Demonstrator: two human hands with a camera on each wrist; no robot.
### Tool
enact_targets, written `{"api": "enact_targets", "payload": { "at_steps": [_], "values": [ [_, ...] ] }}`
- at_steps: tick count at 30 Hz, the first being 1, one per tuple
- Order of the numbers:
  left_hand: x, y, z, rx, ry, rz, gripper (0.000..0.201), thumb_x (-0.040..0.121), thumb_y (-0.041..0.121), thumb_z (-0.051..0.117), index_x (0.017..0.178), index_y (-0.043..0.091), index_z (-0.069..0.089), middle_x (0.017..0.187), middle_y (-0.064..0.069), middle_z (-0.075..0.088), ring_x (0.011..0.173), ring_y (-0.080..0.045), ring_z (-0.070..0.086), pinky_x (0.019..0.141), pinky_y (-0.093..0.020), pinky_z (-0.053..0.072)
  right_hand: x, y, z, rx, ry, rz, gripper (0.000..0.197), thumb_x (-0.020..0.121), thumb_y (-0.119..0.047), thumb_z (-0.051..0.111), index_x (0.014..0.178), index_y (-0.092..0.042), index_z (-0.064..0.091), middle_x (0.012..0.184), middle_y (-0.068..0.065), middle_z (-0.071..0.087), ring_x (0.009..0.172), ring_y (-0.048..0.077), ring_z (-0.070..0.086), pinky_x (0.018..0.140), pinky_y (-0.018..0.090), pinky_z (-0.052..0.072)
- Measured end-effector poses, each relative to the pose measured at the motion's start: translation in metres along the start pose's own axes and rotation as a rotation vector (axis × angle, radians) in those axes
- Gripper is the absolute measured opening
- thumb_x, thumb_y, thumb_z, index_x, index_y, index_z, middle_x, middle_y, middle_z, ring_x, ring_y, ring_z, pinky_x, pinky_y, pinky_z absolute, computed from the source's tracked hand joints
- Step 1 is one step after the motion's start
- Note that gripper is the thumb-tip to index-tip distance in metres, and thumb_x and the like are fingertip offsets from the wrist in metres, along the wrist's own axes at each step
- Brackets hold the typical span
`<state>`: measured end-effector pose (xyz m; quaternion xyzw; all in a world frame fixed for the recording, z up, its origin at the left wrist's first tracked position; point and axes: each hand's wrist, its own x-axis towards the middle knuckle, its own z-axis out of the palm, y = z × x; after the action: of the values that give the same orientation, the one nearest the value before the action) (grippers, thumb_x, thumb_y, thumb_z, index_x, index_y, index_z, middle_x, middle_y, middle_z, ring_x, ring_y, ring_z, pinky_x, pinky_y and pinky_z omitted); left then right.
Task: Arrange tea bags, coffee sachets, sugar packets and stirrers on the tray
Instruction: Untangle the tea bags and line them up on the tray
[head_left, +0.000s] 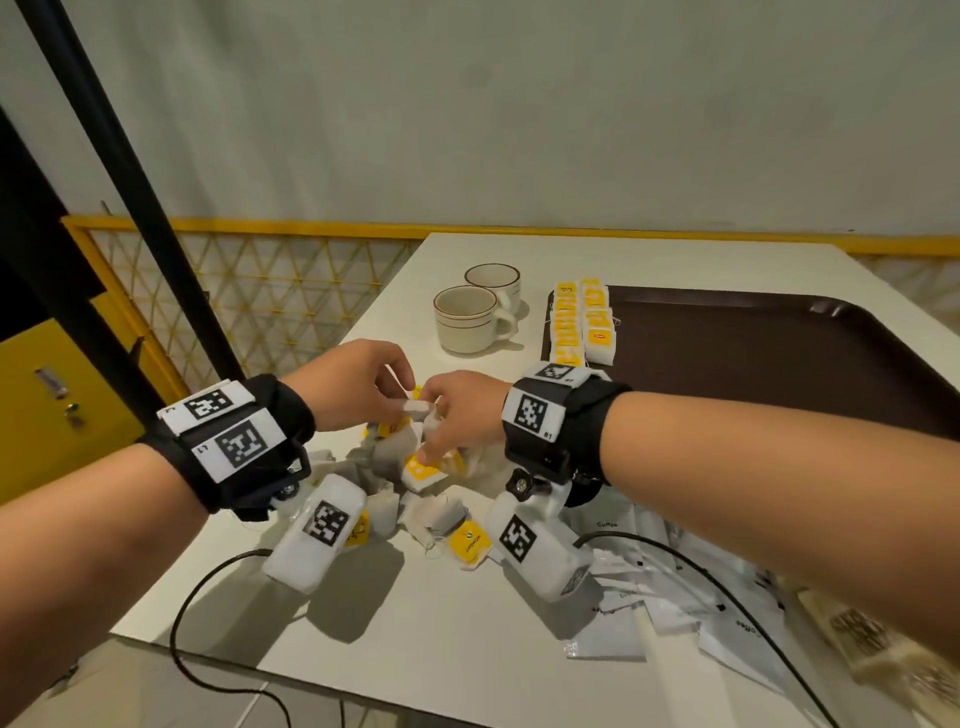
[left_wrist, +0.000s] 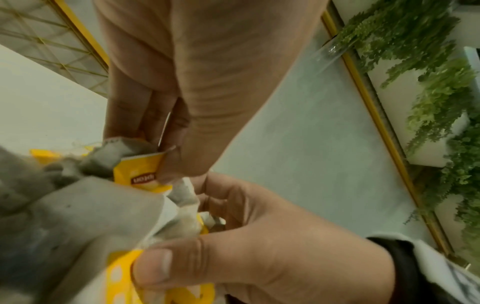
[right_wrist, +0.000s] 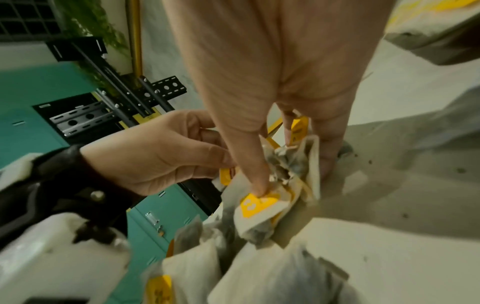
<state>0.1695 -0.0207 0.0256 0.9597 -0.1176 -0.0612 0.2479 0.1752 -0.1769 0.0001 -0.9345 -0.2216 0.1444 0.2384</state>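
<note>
Head view: both hands dig into the tea bag pile (head_left: 415, 483) near the table's (head_left: 457, 639) left edge. Left hand (head_left: 358, 384) pinches a tea bag tag (left_wrist: 137, 170), right hand (head_left: 457, 410) grips a bunch of bags (right_wrist: 262, 203). Tray (head_left: 779, 353) mostly bare, with two rows of bags (head_left: 582, 322) along its left rim.

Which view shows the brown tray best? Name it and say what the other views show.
The head view. It shows the brown tray on the table with rows of tea bags along its left edge, the rest bare. The left wrist view shows none of it; the right wrist view has only a blurred corner that may be it.
</note>
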Motion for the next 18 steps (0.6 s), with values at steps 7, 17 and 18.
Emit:
{"api": "enact_targets", "payload": {
  "at_steps": [7,17,18],
  "values": [
    [-0.007,0.004,-0.022,-0.310,0.184,-0.010,0.017,0.080,0.003,0.072,0.092,0.010,0.063,0.086,-0.008,0.068,0.073,-0.021,0.063,0.069,-0.028,0.053,-0.006,0.034,-0.027,0.421,0.054,0.093,0.020,0.077,-0.017,0.076,0.095,-0.011,0.069,0.095,0.010,0.072,0.085,0.022,0.067,0.084,0.034,0.055],
    [0.014,0.082,0.017,-1.188,0.245,0.092,0.016,0.087,-0.007,0.058,0.087,0.009,0.057,0.066,-0.002,0.064,0.052,-0.012,0.052,0.050,-0.019,0.044,-0.081,0.063,-0.056,1.993,0.233,0.233,0.009,0.091,-0.010,0.045,0.094,-0.003,0.050,0.087,0.016,0.051,0.066,0.020,0.052,0.072,0.029,0.048],
    [0.018,0.092,0.026,-1.227,0.225,0.092,0.015,0.087,-0.007,0.058,0.089,0.008,0.057,0.069,-0.003,0.065,0.055,-0.012,0.057,0.053,-0.021,0.048,-0.087,0.064,-0.055,1.982,0.247,0.230,0.014,0.092,-0.015,0.046,0.094,-0.002,0.052,0.088,0.016,0.052,0.070,0.022,0.053,0.074,0.031,0.047]
  ]
}}
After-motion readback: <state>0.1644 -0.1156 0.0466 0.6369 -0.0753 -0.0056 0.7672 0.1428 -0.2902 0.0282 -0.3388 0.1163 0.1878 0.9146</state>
